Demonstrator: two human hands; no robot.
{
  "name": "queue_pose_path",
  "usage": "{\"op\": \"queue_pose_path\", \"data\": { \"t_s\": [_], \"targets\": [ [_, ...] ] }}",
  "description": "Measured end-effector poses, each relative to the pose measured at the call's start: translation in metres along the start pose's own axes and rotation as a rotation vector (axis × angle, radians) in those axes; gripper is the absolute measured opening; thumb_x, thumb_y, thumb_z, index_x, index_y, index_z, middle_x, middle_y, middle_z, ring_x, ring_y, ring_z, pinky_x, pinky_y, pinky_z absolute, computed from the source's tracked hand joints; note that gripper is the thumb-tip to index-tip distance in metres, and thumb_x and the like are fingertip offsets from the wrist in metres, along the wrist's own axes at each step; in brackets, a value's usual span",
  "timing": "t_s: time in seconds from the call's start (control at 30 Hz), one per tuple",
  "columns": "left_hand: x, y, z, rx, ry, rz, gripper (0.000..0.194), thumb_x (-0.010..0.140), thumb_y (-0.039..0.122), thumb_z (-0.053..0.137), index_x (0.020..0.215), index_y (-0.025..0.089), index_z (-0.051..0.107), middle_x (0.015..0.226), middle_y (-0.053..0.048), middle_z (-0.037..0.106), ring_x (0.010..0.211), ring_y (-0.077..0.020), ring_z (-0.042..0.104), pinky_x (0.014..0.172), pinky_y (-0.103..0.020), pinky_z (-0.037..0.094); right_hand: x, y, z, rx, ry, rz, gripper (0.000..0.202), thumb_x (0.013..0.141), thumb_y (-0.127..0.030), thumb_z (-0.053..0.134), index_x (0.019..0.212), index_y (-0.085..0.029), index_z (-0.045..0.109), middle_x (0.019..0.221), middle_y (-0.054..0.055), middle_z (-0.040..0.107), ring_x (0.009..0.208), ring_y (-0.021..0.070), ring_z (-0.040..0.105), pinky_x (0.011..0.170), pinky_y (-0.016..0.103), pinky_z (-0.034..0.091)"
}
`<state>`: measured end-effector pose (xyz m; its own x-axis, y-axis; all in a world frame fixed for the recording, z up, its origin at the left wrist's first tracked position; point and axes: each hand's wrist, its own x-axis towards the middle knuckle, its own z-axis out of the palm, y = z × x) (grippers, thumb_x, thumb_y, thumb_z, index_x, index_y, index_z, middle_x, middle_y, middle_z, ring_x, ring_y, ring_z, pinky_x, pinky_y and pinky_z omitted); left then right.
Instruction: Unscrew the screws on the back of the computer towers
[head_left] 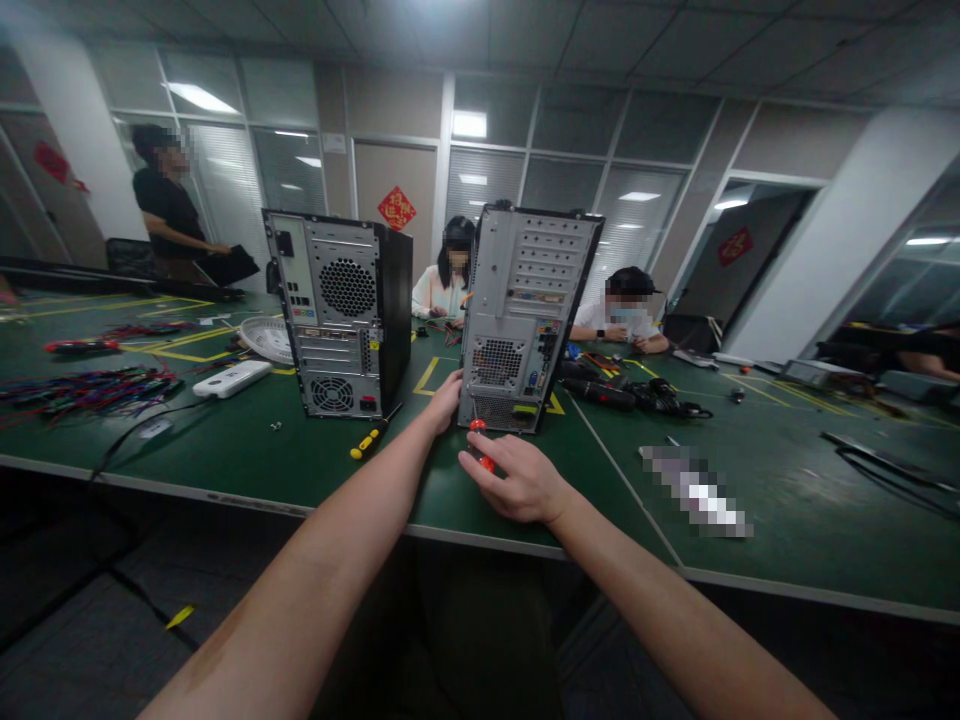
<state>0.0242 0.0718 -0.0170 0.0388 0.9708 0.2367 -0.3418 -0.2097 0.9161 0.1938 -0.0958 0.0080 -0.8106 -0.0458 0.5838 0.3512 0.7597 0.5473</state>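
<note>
A computer tower (517, 300) stands upright with its metal back panel toward me. At its lower left side rests my left hand (448, 402), touching the case; most of its fingers are hidden along that side. My right hand (521, 478) is closed around a screwdriver (480, 428) with a red and dark handle, in front of the tower's bottom edge. The shaft points at the lower back panel; whether the tip meets a screw cannot be made out. To the left stands a second tower (337, 310). A yellow-and-black screwdriver (367, 441) lies before it.
Bundled cables (90, 390), a white power strip (232, 379) and a white basket (266, 338) occupy the green table's (300, 475) left. Right of the tower lie a black power tool (600, 392) with its cord and a blurred-out flat object (694, 490). Several people are across the table.
</note>
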Motion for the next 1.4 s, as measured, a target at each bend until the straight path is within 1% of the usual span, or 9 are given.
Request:
{"op": "queue_pose_path", "data": {
  "t_s": [0.17,0.37,0.57,0.83,0.93,1.03,1.17,1.27,1.4],
  "targets": [
    [0.0016,-0.0013,-0.0012,0.007,0.004,0.002,0.031,0.081,0.031,0.064,0.110,0.025,0.072,0.121,-0.003,0.076,0.119,-0.0229,0.067,0.106,-0.037,0.053,-0.0024,0.0006,0.0025,-0.007,0.008,0.003,0.046,0.096,-0.017,0.051,0.142,-0.014,0.057,0.135,0.024,0.063,0.102,0.0237,0.068,0.081,0.039,0.055],
    [0.0024,-0.0020,-0.0020,-0.027,-0.006,-0.006,0.031,0.081,0.029,0.065,0.111,0.025,0.072,0.121,-0.002,0.076,0.121,-0.0227,0.067,0.106,-0.035,0.053,-0.0018,0.0003,0.0025,-0.038,0.021,0.007,0.041,0.098,-0.015,0.049,0.138,-0.015,0.059,0.134,0.023,0.064,0.099,0.0215,0.068,0.081,0.038,0.055],
    [0.0010,0.0000,-0.0013,-0.027,-0.001,-0.035,0.034,0.082,0.026,0.063,0.115,0.025,0.072,0.119,-0.002,0.077,0.117,-0.0217,0.068,0.103,-0.034,0.055,0.0005,-0.0003,0.0033,-0.072,0.064,-0.007,0.032,0.097,-0.015,0.055,0.128,-0.012,0.062,0.128,0.023,0.067,0.092,0.0208,0.067,0.076,0.035,0.052],
    [0.0018,-0.0001,-0.0021,-0.047,-0.019,-0.044,0.038,0.081,0.026,0.064,0.119,0.024,0.070,0.120,-0.003,0.076,0.114,-0.0225,0.069,0.101,-0.035,0.055,0.0009,-0.0007,0.0032,-0.121,0.050,0.012,0.025,0.099,-0.018,0.057,0.124,-0.016,0.063,0.125,0.018,0.069,0.092,0.0187,0.067,0.077,0.034,0.051],
    [0.0048,-0.0034,-0.0024,-0.044,-0.017,-0.033,0.038,0.081,0.026,0.064,0.119,0.024,0.070,0.120,-0.002,0.076,0.115,-0.0216,0.069,0.103,-0.034,0.054,0.0025,-0.0009,0.0029,-0.130,0.059,0.016,0.022,0.100,-0.022,0.060,0.121,-0.017,0.064,0.123,0.017,0.070,0.092,0.0185,0.067,0.077,0.034,0.051],
    [0.0065,-0.0058,-0.0028,-0.042,-0.019,-0.019,0.037,0.081,0.026,0.063,0.118,0.024,0.070,0.119,-0.002,0.076,0.116,-0.0211,0.068,0.104,-0.034,0.054,0.0041,-0.0016,0.0026,-0.115,0.089,0.011,0.023,0.099,-0.024,0.064,0.119,-0.014,0.064,0.121,0.018,0.071,0.089,0.0190,0.067,0.076,0.034,0.052],
    [0.0060,-0.0053,-0.0033,-0.032,-0.024,-0.013,0.036,0.083,0.028,0.064,0.118,0.025,0.071,0.118,-0.002,0.077,0.115,-0.0216,0.069,0.103,-0.034,0.054,0.0039,-0.0023,0.0026,-0.090,0.095,0.009,0.023,0.098,-0.021,0.065,0.119,-0.012,0.064,0.127,0.021,0.069,0.088,0.0184,0.066,0.075,0.033,0.052],
    [0.0049,-0.0038,-0.0032,-0.020,-0.015,-0.014,0.035,0.083,0.028,0.064,0.118,0.025,0.071,0.119,-0.002,0.077,0.116,-0.0218,0.069,0.102,-0.034,0.055,0.0023,-0.0017,0.0024,-0.083,0.081,0.002,0.026,0.097,-0.018,0.064,0.122,-0.014,0.064,0.130,0.020,0.069,0.086,0.0179,0.065,0.075,0.033,0.052],
    [0.0042,-0.0032,-0.0027,-0.024,-0.021,-0.024,0.035,0.084,0.029,0.064,0.118,0.025,0.071,0.118,-0.003,0.077,0.113,-0.0219,0.070,0.100,-0.034,0.056,0.0018,-0.0007,-0.0006,-0.080,0.073,-0.012,0.034,0.094,-0.015,0.063,0.128,-0.018,0.064,0.132,0.020,0.066,0.090,0.0198,0.065,0.078,0.036,0.054]
  ]
}}
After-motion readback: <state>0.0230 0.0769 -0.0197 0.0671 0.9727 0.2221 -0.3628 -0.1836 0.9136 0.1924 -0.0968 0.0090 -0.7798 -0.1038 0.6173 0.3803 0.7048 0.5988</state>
